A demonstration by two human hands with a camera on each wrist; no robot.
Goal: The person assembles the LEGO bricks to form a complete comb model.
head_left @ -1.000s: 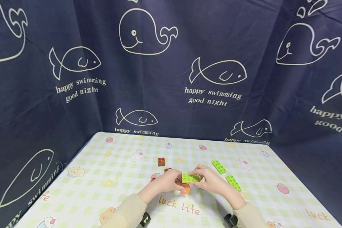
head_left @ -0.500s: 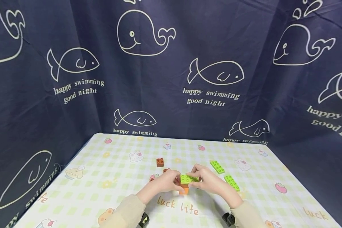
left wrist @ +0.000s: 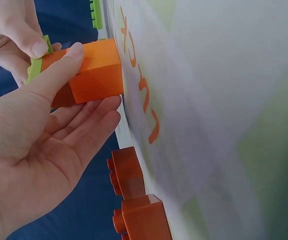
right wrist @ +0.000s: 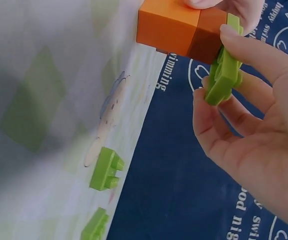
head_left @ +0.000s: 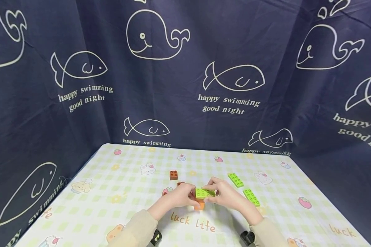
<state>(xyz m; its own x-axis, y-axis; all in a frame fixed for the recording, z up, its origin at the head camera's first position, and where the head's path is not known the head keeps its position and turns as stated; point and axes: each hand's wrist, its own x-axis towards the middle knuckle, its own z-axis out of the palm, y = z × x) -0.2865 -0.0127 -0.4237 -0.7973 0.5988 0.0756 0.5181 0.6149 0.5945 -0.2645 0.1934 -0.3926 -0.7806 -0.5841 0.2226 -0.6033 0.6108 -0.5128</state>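
Observation:
A short stack stands on the table between the two hands: an orange building brick (head_left: pixel 199 206) at the bottom, a red-brown brick (right wrist: pixel 208 37) on it, and a thin lime-green eight-stud brick (head_left: pixel 201 192) on top. The green brick overhangs the stack toward the right hand. My left hand (head_left: pixel 182 197) grips the orange and brown bricks from the left, its thumb on their near side. With thumb and fingers, my right hand (head_left: pixel 225 195) pinches the overhanging end of the green brick, hiding part of it in the head view.
Two loose red-brown bricks (head_left: pixel 173 175) (left wrist: pixel 146 220) lie beyond the left hand, one partly hidden by it. To the right are two thin lime-green bricks (head_left: pixel 236 180) (head_left: pixel 251 197). Dark blue printed curtains (head_left: pixel 185 85) surround the table's patterned cloth (head_left: pixel 111 192).
Hands and stack hold nearly the same pose throughout. Only a slight shift of the whole head view shows since the earliest frame.

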